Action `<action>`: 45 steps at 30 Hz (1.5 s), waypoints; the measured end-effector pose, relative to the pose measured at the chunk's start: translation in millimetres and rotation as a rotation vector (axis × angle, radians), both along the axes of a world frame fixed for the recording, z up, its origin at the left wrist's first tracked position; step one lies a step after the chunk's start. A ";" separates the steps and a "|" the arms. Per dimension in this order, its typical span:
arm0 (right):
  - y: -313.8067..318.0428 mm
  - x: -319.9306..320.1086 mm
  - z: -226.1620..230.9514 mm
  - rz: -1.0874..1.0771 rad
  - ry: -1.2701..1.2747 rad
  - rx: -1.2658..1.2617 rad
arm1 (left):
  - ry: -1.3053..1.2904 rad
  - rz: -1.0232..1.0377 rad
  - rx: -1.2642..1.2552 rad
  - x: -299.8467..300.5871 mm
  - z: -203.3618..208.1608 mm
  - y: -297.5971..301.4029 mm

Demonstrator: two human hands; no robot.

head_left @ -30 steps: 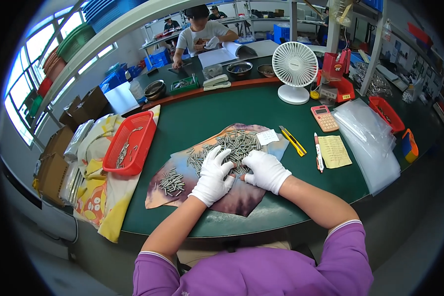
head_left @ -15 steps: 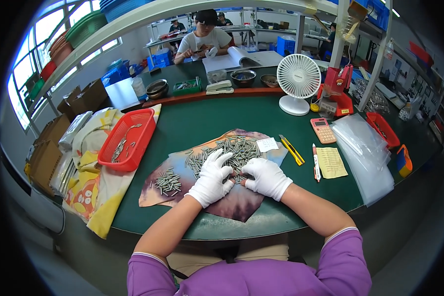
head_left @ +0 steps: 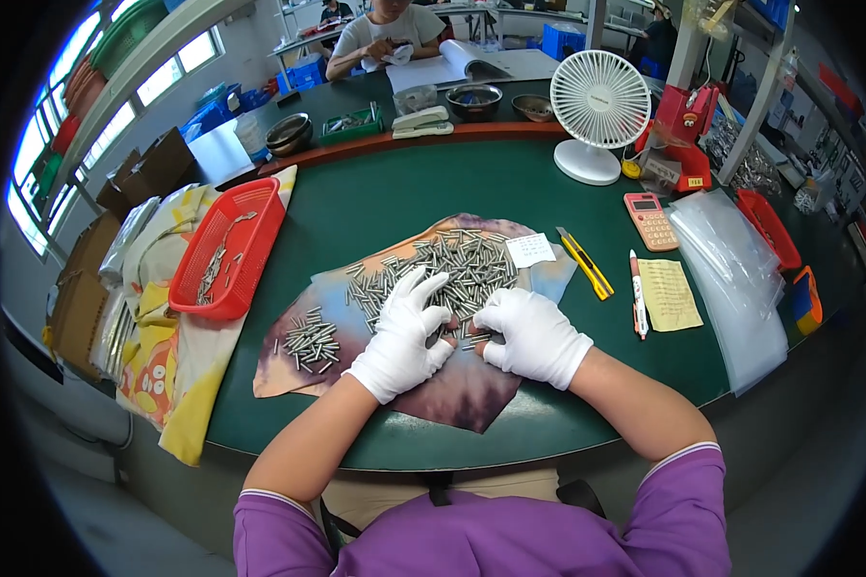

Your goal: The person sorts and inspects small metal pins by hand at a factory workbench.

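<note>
A heap of short grey metal pins (head_left: 457, 264) lies on a tie-dyed cloth (head_left: 452, 399), with a smaller pile of pins (head_left: 310, 344) to its left. Both my hands wear white gloves whose thumb tips and some fingertips look bare. My left hand (head_left: 406, 337) rests at the near left edge of the heap, its fingers apart and the longer ones stretched over the pins. Close to it on the right, my right hand (head_left: 534, 337) curls its thumb and fingers around a few pins at the near edge of the heap. The glove partly hides those pins.
A red basket (head_left: 185, 274) with some metal pieces stands left, on a patterned towel (head_left: 168, 365). To the right lie a white label (head_left: 530, 250), yellow cutter (head_left: 587, 264), pen (head_left: 638, 293), note (head_left: 671, 294), calculator (head_left: 650, 221) and plastic bags (head_left: 731, 279). A fan (head_left: 598, 106) stands behind.
The view has tilted down and shifted slightly, so the table sits higher in it. My hands stay at the near edge of the heap, and the gap between them is a little wider.
</note>
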State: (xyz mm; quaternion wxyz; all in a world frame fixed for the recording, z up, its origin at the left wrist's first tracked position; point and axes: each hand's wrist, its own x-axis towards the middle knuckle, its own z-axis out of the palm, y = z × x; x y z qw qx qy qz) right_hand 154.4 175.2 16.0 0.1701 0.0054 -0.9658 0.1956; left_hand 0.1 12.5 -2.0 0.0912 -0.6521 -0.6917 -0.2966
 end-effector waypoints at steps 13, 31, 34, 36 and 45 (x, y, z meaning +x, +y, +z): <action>1.4 1.7 10.7 -0.012 -0.060 -0.034 | -0.083 -0.038 -0.189 4.6 11.1 -14.1; -4.1 -0.6 6.3 -0.015 -0.014 -0.007 | 0.006 -0.030 -0.150 5.5 10.8 -11.3; -2.2 -1.1 0.1 0.043 -0.012 -0.057 | -0.006 -0.038 -0.139 5.3 10.4 -10.9; -2.6 -1.1 -2.0 0.081 0.001 -0.075 | -0.007 -0.050 -0.136 5.4 10.9 -11.2; -5.2 -4.8 -9.0 0.223 0.099 -0.202 | -0.114 -0.045 -0.106 6.3 6.5 -12.9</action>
